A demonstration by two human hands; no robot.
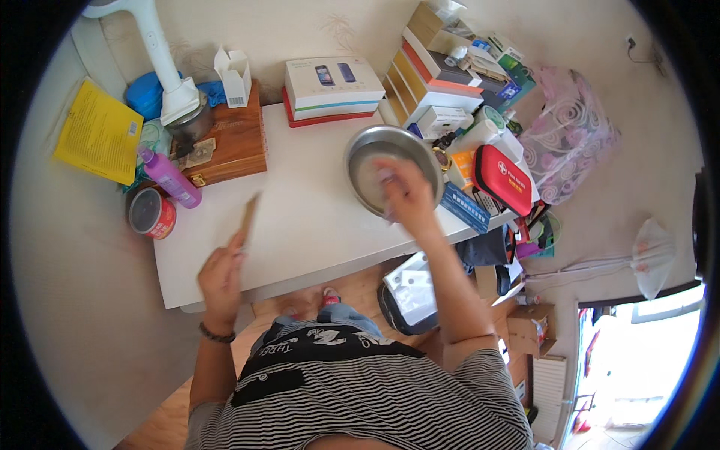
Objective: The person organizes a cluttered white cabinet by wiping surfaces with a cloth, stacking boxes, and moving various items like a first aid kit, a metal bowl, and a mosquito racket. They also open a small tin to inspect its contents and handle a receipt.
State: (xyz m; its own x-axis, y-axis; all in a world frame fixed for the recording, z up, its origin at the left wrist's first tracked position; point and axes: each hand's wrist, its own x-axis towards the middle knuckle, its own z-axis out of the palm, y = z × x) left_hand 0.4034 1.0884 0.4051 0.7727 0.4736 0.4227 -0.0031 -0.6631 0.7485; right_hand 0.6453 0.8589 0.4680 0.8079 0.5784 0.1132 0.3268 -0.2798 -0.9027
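Note:
My left hand (221, 276) is closed around the lower end of a slim brown, wooden-looking piece, perhaps a comb (250, 212). It points up and away above the white table, and blur hides its finer shape. Over a round stainless steel basin (358, 196) hovers my right hand (405, 193), smeared by motion. Whether its fingers hold anything I cannot make out. The basin stands on the right half of the white table (304, 202), its inside partly covered by that hand.
A wooden box (240, 142), purple bottle (171, 178) and red can (152, 214) stand at the left. Behind is a white carton (334, 88). Stacked boxes (431, 82), a red first-aid case (501, 180) and a blue box (465, 208) crowd the right. The table's front edge lies under my forearms.

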